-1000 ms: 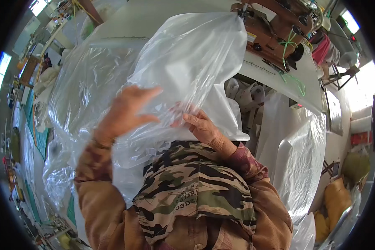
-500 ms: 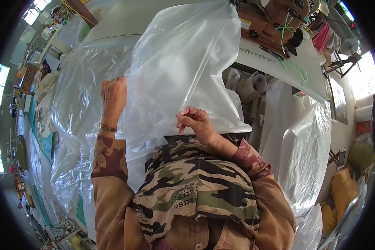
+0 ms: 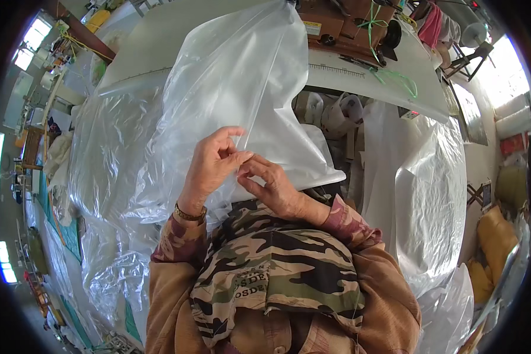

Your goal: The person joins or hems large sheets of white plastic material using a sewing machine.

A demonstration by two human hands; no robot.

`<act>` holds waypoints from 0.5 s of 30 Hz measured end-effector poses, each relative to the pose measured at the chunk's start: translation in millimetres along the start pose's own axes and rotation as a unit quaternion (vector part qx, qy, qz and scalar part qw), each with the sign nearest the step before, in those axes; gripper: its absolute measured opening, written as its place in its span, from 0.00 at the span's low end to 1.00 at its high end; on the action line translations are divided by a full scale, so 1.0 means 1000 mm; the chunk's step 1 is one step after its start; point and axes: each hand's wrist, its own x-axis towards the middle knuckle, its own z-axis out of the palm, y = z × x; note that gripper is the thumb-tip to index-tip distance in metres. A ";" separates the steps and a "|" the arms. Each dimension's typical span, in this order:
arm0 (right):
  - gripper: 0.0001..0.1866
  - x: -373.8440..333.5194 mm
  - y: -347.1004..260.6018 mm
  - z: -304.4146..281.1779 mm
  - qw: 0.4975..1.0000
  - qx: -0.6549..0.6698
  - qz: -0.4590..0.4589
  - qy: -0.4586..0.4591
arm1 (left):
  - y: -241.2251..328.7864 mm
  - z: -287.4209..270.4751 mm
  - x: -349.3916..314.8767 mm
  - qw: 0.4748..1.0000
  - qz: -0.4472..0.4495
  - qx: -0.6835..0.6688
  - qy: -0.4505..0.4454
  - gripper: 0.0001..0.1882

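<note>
A large translucent plastic sheet (image 3: 230, 76) stretches from the sewing machine (image 3: 351, 29) down to my lap, with a straight folded line running along it to my fingers. My right hand (image 3: 274, 187) pinches the sheet's near end, its fingers curled. Against it comes my left hand (image 3: 209, 165), index finger and thumb stretched out and apart, the thumb tip meeting the right fingertips. Whether a bit of film lies between those tips is too small to tell. The machine is brown, with green string tied on it.
More clear plastic film (image 3: 115, 153) drapes over the left side, and another sheet (image 3: 428, 200) hangs at the right. White rolls (image 3: 342, 109) sit in an opening under the tabletop (image 3: 389, 85), which has a ruler scale along it. Yellow-brown bags (image 3: 494, 236) lie at the far right.
My left hand has moved right and down from the sheet's left edge, its fist loosening, to meet my right hand. The right hand stays near the sheet's end; the whole view has shifted slightly.
</note>
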 end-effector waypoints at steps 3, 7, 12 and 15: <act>0.10 -0.002 0.022 -0.021 0.996 -0.024 0.042 0.069 | -0.013 -0.002 0.000 0.996 -0.030 -0.089 -0.007 0.11; 0.19 0.019 0.097 -0.066 0.947 0.058 0.140 0.284 | -0.019 0.002 -0.006 0.985 -0.071 -0.160 0.014 0.07; 0.22 0.062 0.167 -0.089 0.901 -0.031 0.114 0.417 | -0.009 0.015 -0.008 0.987 0.115 0.031 0.110 0.08; 0.18 0.061 0.150 -0.099 0.951 0.026 0.210 0.225 | -0.001 0.014 -0.013 0.988 0.109 0.035 0.105 0.07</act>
